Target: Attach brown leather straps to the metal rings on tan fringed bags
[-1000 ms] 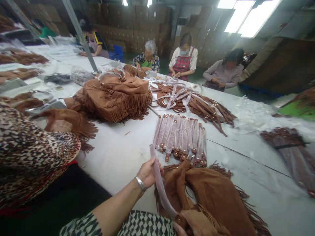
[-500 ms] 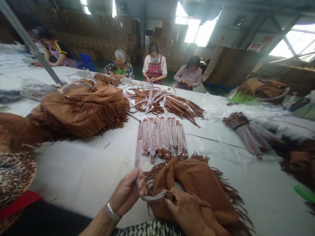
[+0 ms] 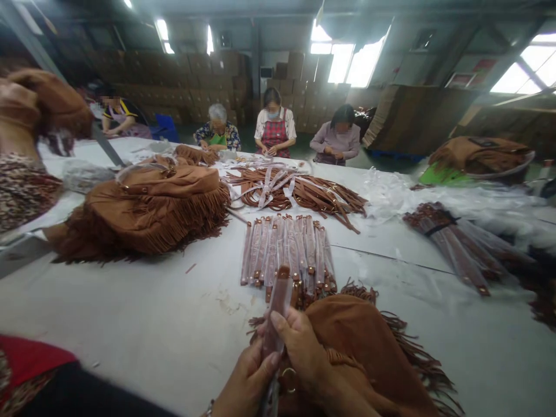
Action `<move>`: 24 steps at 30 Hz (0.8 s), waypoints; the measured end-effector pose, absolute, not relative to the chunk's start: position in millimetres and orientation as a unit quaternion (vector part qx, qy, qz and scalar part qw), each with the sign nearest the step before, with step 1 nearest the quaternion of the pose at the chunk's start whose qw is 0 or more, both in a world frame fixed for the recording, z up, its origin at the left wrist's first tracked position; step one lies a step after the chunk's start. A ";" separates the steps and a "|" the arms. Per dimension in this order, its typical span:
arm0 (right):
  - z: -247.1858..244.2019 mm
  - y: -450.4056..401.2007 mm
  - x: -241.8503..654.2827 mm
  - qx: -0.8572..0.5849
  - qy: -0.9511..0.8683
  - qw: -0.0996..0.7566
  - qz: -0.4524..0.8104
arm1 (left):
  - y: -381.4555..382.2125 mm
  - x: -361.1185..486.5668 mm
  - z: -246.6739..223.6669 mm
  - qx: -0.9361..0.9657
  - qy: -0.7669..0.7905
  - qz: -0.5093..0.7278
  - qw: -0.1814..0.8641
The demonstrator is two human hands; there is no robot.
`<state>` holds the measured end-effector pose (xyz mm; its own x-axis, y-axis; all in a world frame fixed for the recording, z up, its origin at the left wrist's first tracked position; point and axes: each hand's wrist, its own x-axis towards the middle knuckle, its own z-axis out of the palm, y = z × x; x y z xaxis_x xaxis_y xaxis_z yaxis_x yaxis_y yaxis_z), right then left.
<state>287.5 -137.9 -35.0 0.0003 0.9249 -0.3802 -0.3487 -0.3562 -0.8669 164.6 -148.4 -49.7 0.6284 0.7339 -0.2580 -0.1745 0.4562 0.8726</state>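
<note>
A brown strap in a clear plastic sleeve stands up between my two hands, its brown tab end pointing away from me. My left hand is closed round its lower part. Just above, my right hand pinches the strap with the thumb on its front. Under and beside my right hand lies a brown fringed bag, with a gold ring near my fingers. Beyond my hands, several wrapped straps lie side by side on the white table.
Brown fringed bags are piled at the left. Long loose straps lie behind the wrapped ones. A tied bundle of straps is at the right. A co-worker's hand lifts a brown piece at far left; people sit across the table.
My right hand has left the bag and now grips the wrapped strap, which is held lower and closer. At far left a co-worker's arm has risen with a brown piece.
</note>
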 end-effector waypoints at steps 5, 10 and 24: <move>-37.8 -149.7 288.9 -0.484 -0.289 0.493 0.663 | -130.1 145.5 -37.7 0.494 0.391 0.182 0.755; -37.8 -150.8 287.7 -0.525 -0.464 0.417 0.579 | -97.9 149.2 -21.0 0.522 0.479 0.266 0.653; -112.3 -81.5 393.6 -0.663 -0.491 0.282 0.489 | -86.7 111.4 -18.0 0.357 0.498 0.260 0.746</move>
<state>393.6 -81.5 -112.3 0.0397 0.9274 -0.3721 0.3753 -0.3589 -0.8546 111.4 -86.7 -18.0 0.3680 0.7440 -0.5577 -0.0332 0.6099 0.7918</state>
